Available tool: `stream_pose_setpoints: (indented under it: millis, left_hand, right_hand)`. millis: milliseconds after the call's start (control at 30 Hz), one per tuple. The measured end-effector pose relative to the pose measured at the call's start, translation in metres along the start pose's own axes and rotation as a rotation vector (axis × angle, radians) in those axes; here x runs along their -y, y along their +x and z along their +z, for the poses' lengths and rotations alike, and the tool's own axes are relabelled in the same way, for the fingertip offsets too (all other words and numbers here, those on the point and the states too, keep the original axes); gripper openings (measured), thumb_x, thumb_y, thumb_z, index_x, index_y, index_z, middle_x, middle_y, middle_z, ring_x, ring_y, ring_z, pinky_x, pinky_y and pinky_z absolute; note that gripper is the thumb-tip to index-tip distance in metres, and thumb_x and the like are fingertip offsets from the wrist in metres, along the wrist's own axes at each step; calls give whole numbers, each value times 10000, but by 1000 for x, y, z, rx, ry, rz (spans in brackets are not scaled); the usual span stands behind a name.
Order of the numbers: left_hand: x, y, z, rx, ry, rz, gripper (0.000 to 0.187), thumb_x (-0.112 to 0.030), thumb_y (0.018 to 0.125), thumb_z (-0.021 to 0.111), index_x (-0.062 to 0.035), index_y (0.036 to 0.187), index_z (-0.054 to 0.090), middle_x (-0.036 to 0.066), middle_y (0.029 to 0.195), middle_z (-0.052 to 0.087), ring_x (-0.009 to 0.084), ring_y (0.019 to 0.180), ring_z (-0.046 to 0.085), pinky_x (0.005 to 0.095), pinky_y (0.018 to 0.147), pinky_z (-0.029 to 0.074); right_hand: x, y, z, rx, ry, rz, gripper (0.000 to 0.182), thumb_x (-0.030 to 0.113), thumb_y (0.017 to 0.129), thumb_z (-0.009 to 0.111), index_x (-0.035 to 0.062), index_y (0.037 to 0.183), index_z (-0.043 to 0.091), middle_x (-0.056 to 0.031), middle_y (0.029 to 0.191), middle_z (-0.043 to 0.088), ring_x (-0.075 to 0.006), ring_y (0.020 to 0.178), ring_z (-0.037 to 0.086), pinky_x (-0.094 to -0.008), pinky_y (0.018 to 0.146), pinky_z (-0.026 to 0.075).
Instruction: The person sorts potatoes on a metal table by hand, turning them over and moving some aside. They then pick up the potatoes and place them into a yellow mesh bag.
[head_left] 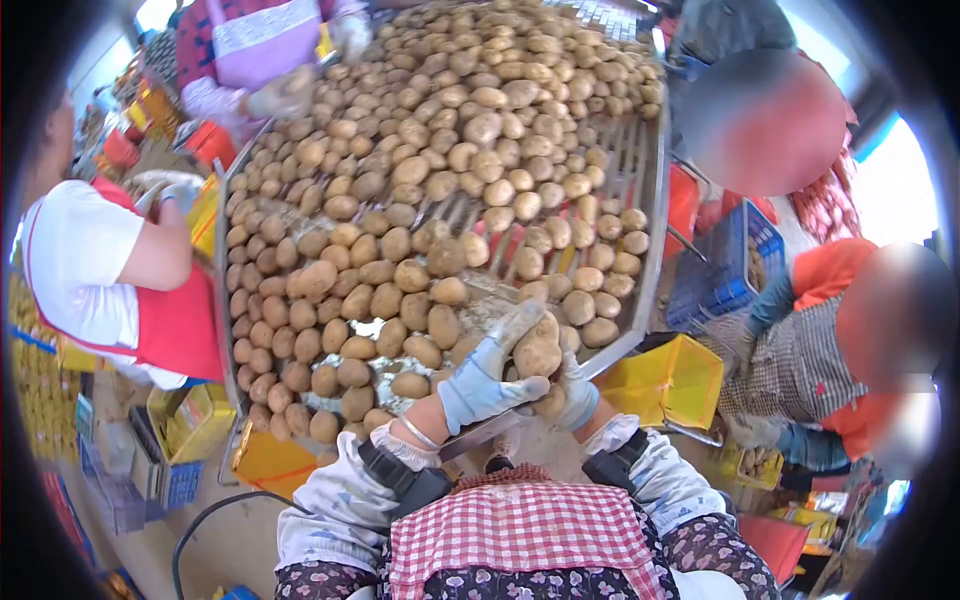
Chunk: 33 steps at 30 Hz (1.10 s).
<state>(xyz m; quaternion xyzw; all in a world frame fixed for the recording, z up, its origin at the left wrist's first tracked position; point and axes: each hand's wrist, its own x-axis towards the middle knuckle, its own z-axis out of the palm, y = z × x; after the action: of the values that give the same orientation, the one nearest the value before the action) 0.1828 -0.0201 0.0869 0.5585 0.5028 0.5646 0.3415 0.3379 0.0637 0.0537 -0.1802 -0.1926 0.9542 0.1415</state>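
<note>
Both my hands wear pale, dirt-stained gloves and are close together at the near edge of a metal sorting table (648, 250). My left hand (487, 375) is closed around a large, lumpy potato (538, 350), thumb below and fingers above. Close on its right, my right hand (578, 393) curls around a smaller potato (550, 402), partly hidden by the left thumb. Many loose brown potatoes (377, 272) cover the slatted top, heaped higher toward the far end.
A yellow bin (663, 382) stands at the table's right corner, an orange one (272, 460) at the left. A blue crate (727, 265) is farther right. Co-workers stand along both sides; one in a red apron (180, 325) is at left. A dark hose (190, 530) curves at lower left.
</note>
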Motion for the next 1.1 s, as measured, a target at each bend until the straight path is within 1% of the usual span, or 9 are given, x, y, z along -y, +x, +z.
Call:
stream_pose_setpoints:
  millis: [67,133,200,267,300,400,600,800,1100]
  left_hand:
    - [-4,20,16,86,205,150,689,-219,737,748,-11,1328,463,209,1383,429,320,1287,422,391,1067,352]
    - [-7,25,18,111,581,560,562,-174,728,725,-20,1237,543,196,1299,512,321,1160,543,407,971,451]
    - [7,32,17,161,480,605,402,-249,792,659,-69,1149,610,178,1179,591,368,1016,599,449,865,486]
    - [1,42,-2,326,932,282,387,-268,819,615,-81,1157,602,184,1245,553,379,1114,544,489,955,426]
    - [16,40,-14,119,1110,255,421,-286,833,593,-92,1207,575,187,1303,504,382,1180,486,510,1007,363]
    - [88,25,-59,-275,1506,40,565,-349,856,552,-126,1365,455,183,1463,330,384,1336,305,544,1116,177]
    - [113,9,-75,-234,1508,-257,591,-370,881,504,-127,1411,405,164,1507,269,362,1361,284,516,1135,161]
    - [109,13,-73,-226,1540,-355,545,-355,907,482,-121,1395,425,163,1495,293,385,1324,330,501,1132,194]
    - [128,9,-79,-273,1573,-314,519,-355,954,427,-106,1409,405,161,1506,278,369,1356,295,491,1134,180]
  right_hand:
    - [2,-7,-16,284,136,-111,684,578,914,446,141,1429,339,-98,1398,446,-266,1253,468,-412,1072,374]
    - [7,-22,-16,-88,22,-177,689,593,883,485,161,1407,365,-83,1324,511,-260,1188,521,-417,1022,433]
    - [14,-38,-75,326,165,-88,628,575,876,513,159,1340,435,-52,1202,573,-230,1030,596,-423,893,508]
    - [29,-71,-70,28,206,-233,611,586,860,530,155,1289,468,-39,1142,591,-209,959,604,-400,826,519]
    - [36,-87,-70,-259,253,-332,595,596,845,548,152,1238,501,-26,1082,609,-188,889,612,-377,759,531]
    - [64,-145,-100,-96,258,-408,559,615,806,598,159,1126,559,-24,1005,635,-178,790,625,-321,642,528]
    - [96,-191,-206,-791,522,-737,463,574,824,615,145,997,604,-25,899,657,-165,669,643,-307,520,523]
    - [76,-162,-178,-506,455,-448,296,325,864,636,68,1009,599,-47,924,655,-173,662,633,-310,553,546]
    - [85,-127,-172,-329,488,-291,457,481,961,434,72,1084,597,-77,878,669,-236,740,649,-379,637,557]
